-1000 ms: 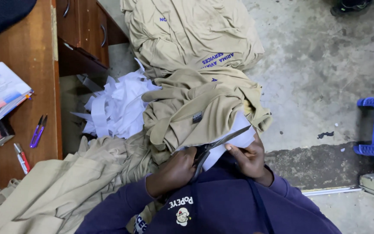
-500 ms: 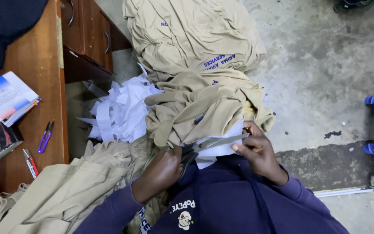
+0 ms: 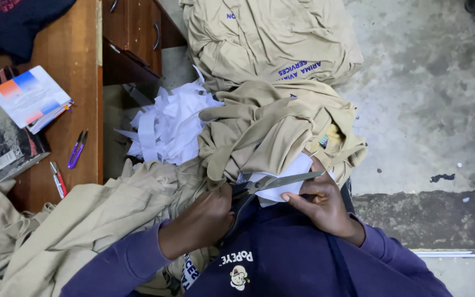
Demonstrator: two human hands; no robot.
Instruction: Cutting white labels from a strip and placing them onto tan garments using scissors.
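Note:
My left hand (image 3: 200,223) grips the handles of a pair of large scissors (image 3: 279,181), whose blades point right and lie almost level. The blades rest against a white piece of material (image 3: 287,171) that my right hand (image 3: 321,204) pinches from below, thumb and fingers on its lower edge. Both hands work just above my lap, over my dark blue sweatshirt. A bunched khaki garment (image 3: 265,124) lies right behind the white piece and touches it.
A heap of white cut strips (image 3: 169,124) lies left of the garment. More khaki garments are piled at the top (image 3: 270,38) and lower left (image 3: 83,220). The wooden desk (image 3: 83,71) holds a booklet (image 3: 28,96), purple snips (image 3: 77,148) and a red pen (image 3: 58,179). Concrete floor (image 3: 424,99) lies to the right.
The scissors have swung from pointing up-right to nearly level across the white piece. Both hands shifted slightly to the right with it.

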